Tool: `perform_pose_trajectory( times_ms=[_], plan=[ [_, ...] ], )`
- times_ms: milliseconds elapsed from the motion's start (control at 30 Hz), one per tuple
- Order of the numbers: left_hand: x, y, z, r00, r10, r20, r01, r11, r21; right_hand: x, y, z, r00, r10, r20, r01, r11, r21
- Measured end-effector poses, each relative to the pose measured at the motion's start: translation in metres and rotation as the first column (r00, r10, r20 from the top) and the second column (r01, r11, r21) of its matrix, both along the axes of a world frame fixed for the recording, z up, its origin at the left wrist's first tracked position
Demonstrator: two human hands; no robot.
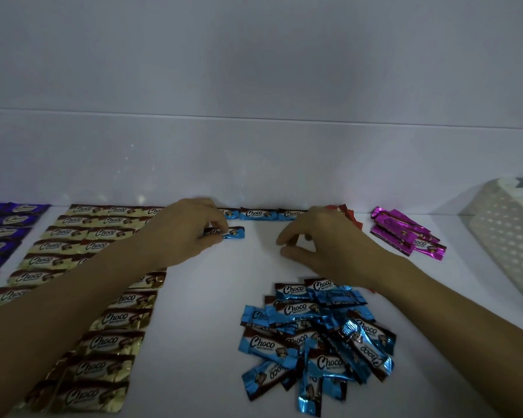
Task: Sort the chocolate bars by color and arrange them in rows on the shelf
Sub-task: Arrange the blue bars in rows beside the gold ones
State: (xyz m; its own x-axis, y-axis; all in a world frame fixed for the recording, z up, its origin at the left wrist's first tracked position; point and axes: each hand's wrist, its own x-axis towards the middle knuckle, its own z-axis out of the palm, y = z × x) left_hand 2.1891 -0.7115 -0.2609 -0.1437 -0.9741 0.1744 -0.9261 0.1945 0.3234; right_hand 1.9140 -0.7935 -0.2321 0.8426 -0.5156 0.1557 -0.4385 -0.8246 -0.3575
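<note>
My left hand (183, 229) pinches a blue chocolate bar (233, 232) that lies flat on the white shelf (212, 312), just below a back row of blue bars (258, 213). My right hand (320, 239) hovers to the right of it with its fingers curled and apart, nothing in them. A loose pile of blue bars (314, 336) lies near the front. Gold bars (100, 233) fill neat rows under my left forearm. Purple bars (3, 233) are lined up at the far left. Red bars (349, 217) peek out behind my right hand.
A small heap of magenta bars (405, 233) sits at the back right. A white perforated plastic basket (504, 236) stands at the right edge. The shelf's back wall (254, 161) rises right behind the rows.
</note>
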Motion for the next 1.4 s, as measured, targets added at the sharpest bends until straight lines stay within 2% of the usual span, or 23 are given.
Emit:
perform_pose_trajectory(
  times_ms=[133,267,567,733,867,967,1033,1100,1167,1400],
  plan=[
    [0.001,0.001,0.000,1.000,-0.008,0.010,0.007,1.000,0.020,-0.016,0.020,0.016,0.971,0.131,-0.201,-0.116,0.989,0.087],
    [0.001,0.002,-0.001,1.000,-0.009,0.010,0.009,1.000,0.021,-0.022,0.027,0.015,0.950,0.126,-0.285,-0.110,0.991,0.073],
    [0.007,0.007,-0.003,1.000,-0.020,-0.007,0.020,1.000,0.005,-0.019,0.021,0.007,0.947,0.158,-0.280,-0.067,0.949,0.309],
    [0.008,0.006,-0.003,0.999,-0.017,0.029,0.018,0.999,-0.030,-0.017,0.018,0.004,0.975,0.127,-0.181,-0.047,0.919,0.392],
    [0.011,0.005,-0.002,0.994,-0.015,0.106,0.027,0.993,-0.112,-0.003,0.010,-0.003,0.997,0.023,-0.074,0.003,0.944,0.331],
    [0.014,0.006,-0.002,0.992,-0.022,0.120,0.039,0.988,-0.147,0.008,0.002,-0.003,0.997,0.038,-0.074,-0.019,0.969,0.248],
    [0.016,0.006,-0.004,0.993,-0.031,0.115,0.048,0.988,-0.148,0.007,0.000,0.004,0.983,0.121,-0.138,-0.080,0.960,0.270],
    [0.017,0.006,-0.005,0.994,-0.036,0.107,0.051,0.988,-0.142,0.004,0.001,0.013,0.935,0.229,-0.270,-0.129,0.931,0.341],
    [0.017,0.006,-0.005,0.993,-0.039,0.107,0.055,0.988,-0.147,0.002,0.003,0.014,0.910,0.247,-0.333,-0.114,0.921,0.372],
    [0.021,0.005,-0.007,0.990,-0.064,0.125,0.083,0.985,-0.152,0.008,0.009,0.008,0.935,0.211,-0.284,-0.153,0.965,0.212]
  ],
)
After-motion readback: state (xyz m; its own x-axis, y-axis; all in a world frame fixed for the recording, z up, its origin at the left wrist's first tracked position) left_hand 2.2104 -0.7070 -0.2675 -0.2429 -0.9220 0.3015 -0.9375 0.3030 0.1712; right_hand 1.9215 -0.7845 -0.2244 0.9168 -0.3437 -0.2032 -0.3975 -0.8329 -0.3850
